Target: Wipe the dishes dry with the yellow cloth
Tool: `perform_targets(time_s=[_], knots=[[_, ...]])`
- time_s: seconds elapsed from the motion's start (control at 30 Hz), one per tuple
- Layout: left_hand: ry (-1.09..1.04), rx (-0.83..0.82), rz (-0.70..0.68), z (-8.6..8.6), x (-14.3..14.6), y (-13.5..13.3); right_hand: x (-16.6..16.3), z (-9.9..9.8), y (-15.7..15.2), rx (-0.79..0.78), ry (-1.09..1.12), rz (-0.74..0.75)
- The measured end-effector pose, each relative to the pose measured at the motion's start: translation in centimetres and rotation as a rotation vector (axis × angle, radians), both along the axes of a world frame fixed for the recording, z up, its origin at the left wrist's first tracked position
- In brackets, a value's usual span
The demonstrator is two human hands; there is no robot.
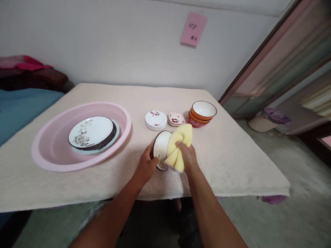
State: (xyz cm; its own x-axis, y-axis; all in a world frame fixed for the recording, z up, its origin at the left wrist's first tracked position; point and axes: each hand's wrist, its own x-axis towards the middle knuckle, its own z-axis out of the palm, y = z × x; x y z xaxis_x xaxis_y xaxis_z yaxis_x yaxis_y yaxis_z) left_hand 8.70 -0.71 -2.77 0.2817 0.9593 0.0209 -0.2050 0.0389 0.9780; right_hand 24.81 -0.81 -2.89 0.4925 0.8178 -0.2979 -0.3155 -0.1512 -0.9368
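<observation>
My left hand [148,164] grips the left rim of a white plate [160,146] with a dark edge and a brown flower pattern, thumb on its face. The plate is tilted above the table front. In my right hand [188,156] is a bunched yellow cloth [179,144], pressed against the plate's right side and hiding that part of it. Just beyond the plate stand a stack of small white floral plates [156,119] and some small pink square dishes [177,118].
A pink basin [49,151] on the left holds stacked plates [90,132]. Orange and red bowls [203,112] are stacked at the right. A cream cloth covers the table [232,165], whose back edge meets a wall with a pink note [193,29]. A bin [266,120] stands on the floor.
</observation>
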Motion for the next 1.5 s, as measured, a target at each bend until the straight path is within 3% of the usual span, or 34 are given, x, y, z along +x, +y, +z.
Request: perform_targets(time_s=[0.4, 0.77, 0.9, 1.07, 1.17, 1.37, 1.5], knots=[[0.052, 0.014, -0.083, 0.5, 1.0, -0.5, -1.3, 1.9, -0.3, 0.159, -0.185, 0.097], [-0.073, -0.194, -0.048, 0.3, 0.4, -0.4, -2.9, 4.0, -2.0, 0.404, -0.687, 0.653], [-0.177, -0.246, 0.026, -0.1, 0.0, -0.1, -2.6, 4.7, -2.5, 0.424, -0.845, 0.763], [-0.246, -0.243, 0.132, 0.2, -0.3, 0.6, -2.1, 3.6, -3.1, 0.321, -1.187, 0.723], [-0.281, -0.178, 0.190, 0.6, -0.4, 0.9, -2.8, 2.6, -3.4, 0.338, -1.355, 0.683], [-0.226, -0.158, 0.174, 1.5, -1.5, 1.5, -3.7, 1.0, -3.4, 0.322, -1.484, 0.561], [-0.097, -0.205, 0.250, 1.6, -2.7, 2.1, -3.1, 0.1, -3.2, 0.293, -1.508, 0.520]])
